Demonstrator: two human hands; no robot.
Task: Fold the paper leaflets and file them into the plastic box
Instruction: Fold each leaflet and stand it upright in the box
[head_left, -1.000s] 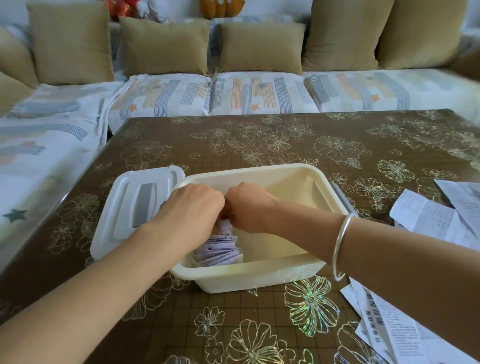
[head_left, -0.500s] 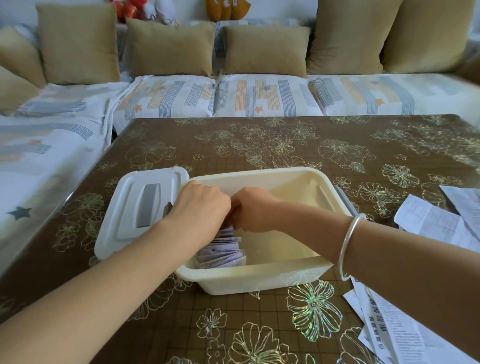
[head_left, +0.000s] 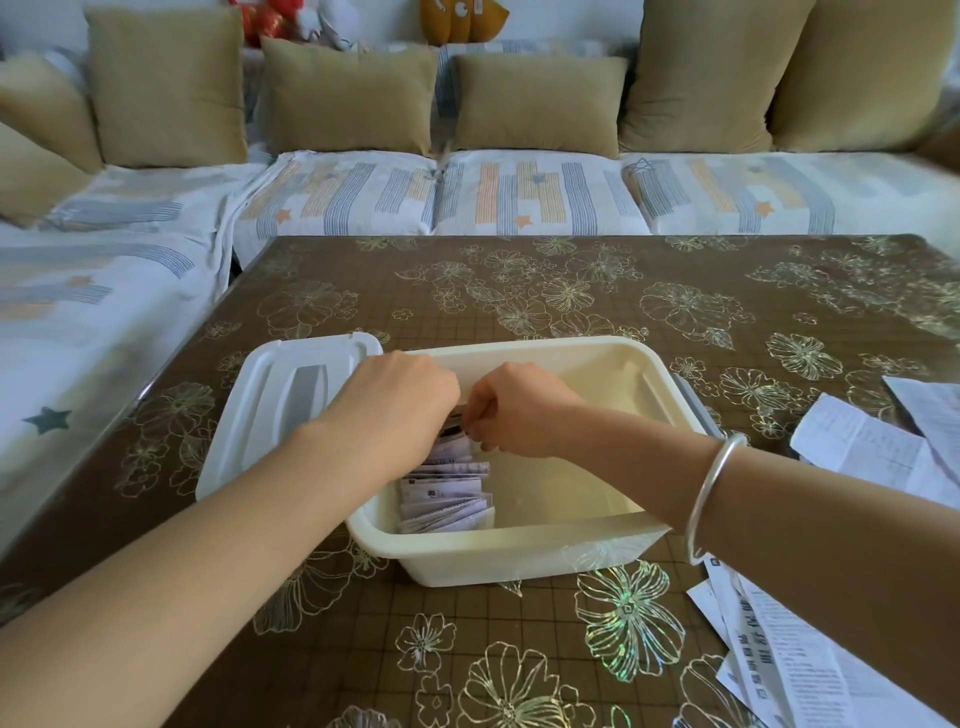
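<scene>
A cream plastic box (head_left: 519, 558) stands on the table in front of me. A row of folded leaflets (head_left: 447, 499) stands on edge along its left side. My left hand (head_left: 400, 410) and my right hand (head_left: 519, 410) meet over the far end of that row, fingers curled down into the box and pinching a folded leaflet between them. The fingertips and most of that leaflet are hidden behind the knuckles. A silver bangle sits on my right wrist.
The box's white lid (head_left: 280, 410) lies flat just left of it. Unfolded printed leaflets (head_left: 872, 452) lie at the right edge, with more leaflets (head_left: 779, 670) at the lower right. A brown floral cloth covers the table (head_left: 571, 291). A sofa with cushions (head_left: 519, 197) runs behind and left.
Both hands stay in the box at the far end of the leaflet row, shifting only slightly. The head camera has tilted, so the scene sits lower in the frame.
</scene>
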